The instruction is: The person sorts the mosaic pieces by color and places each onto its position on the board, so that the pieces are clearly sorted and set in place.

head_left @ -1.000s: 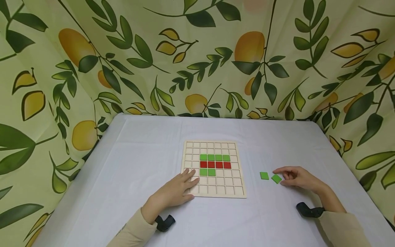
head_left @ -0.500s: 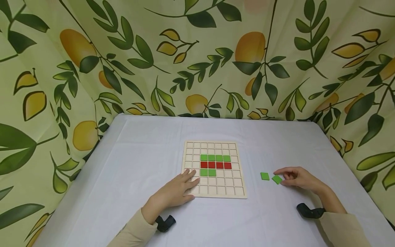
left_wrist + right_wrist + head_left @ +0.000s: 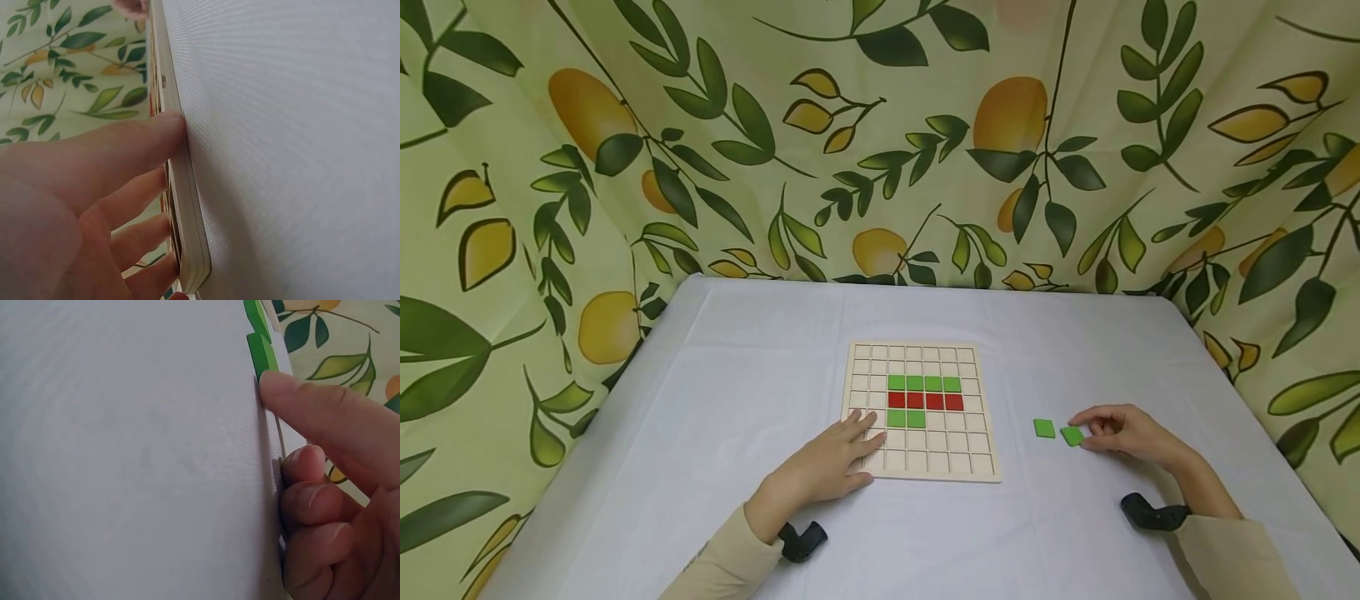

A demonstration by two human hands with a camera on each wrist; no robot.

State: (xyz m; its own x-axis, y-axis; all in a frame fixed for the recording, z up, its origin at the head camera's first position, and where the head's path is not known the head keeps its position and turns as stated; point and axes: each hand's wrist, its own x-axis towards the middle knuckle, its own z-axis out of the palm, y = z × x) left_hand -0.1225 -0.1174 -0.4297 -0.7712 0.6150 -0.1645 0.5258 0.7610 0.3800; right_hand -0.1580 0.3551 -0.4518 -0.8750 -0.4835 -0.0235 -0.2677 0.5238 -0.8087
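Observation:
In the head view, my left hand rests with spread fingers on the near left corner of a wooden grid board. Its thumb presses the board's side edge in the left wrist view. Set in the grid are a row of green tiles, a row of red tiles below it, and two green tiles under those. Right of the board, thumb and index finger of my right hand pinch a green square tile at the table surface. The other fingers are curled.
Another loose green tile lies flat between the held tile and the board. White cloth covers the table. A curtain with leaves and fruit hangs behind. Black wrist devices sit on both forearms.
The green tile at my right fingers has turned slightly, and the index finger has come closer to it. My left hand and the board stay in place.

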